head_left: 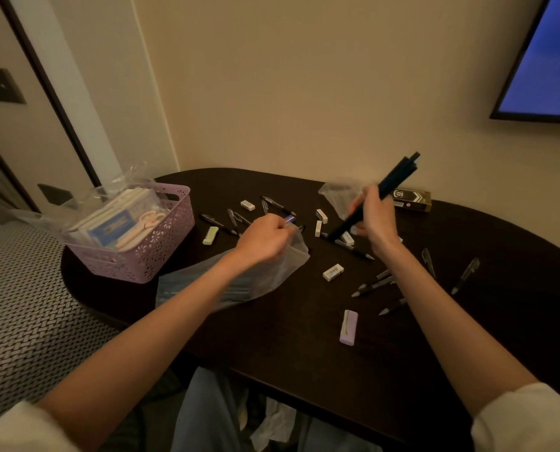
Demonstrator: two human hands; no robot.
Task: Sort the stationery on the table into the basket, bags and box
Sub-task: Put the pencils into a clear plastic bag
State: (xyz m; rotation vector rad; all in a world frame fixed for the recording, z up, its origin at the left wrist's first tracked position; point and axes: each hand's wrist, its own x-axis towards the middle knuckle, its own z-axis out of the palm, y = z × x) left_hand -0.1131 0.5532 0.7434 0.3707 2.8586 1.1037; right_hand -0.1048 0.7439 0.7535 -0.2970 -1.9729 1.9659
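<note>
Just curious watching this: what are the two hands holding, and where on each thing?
The right hand grips a bundle of dark pens around its middle. The left hand pinches the clear plastic bag at its mouth.

left hand [265, 238]: fingers curled, pinching | right hand [374, 213]: fingers wrapped, gripping | both forearms extended

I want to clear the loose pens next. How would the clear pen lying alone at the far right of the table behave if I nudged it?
The clear pen is slim and round, so it would probably roll on the smooth dark table. It looks like light, stiff plastic, likely easy to pinch. Its clip may stop the rolling.
</note>
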